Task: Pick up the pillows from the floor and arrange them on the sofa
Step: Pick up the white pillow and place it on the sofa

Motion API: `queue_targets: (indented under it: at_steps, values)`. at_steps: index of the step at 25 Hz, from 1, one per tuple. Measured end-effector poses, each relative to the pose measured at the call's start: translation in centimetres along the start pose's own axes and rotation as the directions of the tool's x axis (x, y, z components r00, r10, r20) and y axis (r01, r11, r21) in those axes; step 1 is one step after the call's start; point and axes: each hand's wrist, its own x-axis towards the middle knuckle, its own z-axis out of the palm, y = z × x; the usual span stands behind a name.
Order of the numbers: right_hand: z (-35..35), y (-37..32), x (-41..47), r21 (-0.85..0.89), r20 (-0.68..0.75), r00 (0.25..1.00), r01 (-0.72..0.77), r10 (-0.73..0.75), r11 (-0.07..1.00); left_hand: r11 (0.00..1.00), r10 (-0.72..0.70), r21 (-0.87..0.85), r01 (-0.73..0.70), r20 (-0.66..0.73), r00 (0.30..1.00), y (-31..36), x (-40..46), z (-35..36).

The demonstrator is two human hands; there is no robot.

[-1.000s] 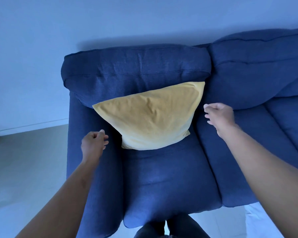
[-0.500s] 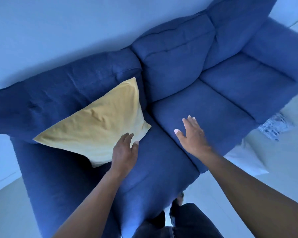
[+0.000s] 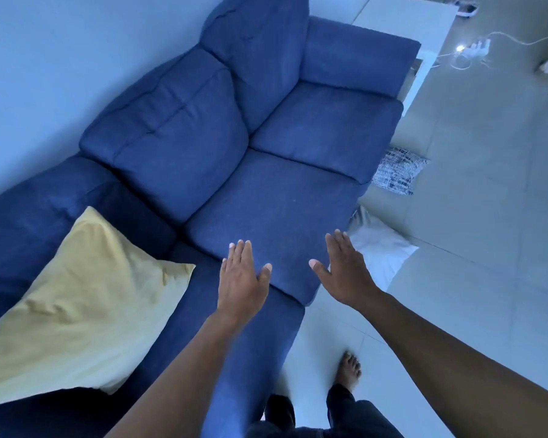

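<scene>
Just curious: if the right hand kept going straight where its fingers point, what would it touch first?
Probably the white pillow on the floor; the right hand points right at it, though depth is hard to judge.

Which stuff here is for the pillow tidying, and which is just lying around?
For the job:
yellow pillow, already on the sofa
white pillow, on the floor
patterned pillow, on the floor
both hands, left and right, open and empty

Just lying about:
power strip with its cable
white table

Single head view, high above sofa (image 3: 266,191), tilted steeply down and forward; sofa runs diagonally across frame, tiled floor (image 3: 487,248) at right, own arms near lens.
</scene>
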Motion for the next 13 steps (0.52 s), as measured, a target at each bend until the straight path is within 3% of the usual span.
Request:
queue_targets:
  at_steps: [6,13]
  values:
    - [-4.2,11.4,-1.6,0.045,0.028,0.995,-0.101,0.099,0.994,0.991,0.073,0.103,-0.090,0.160,0.984,9.8,0.3,8.2]
    - [-9.2,20.8,-0.6,0.024,-0.029,0.980,-0.195,0.195,0.981,0.970,0.142,0.158,-0.185,0.250,0.958,19.2,3.2,13.6]
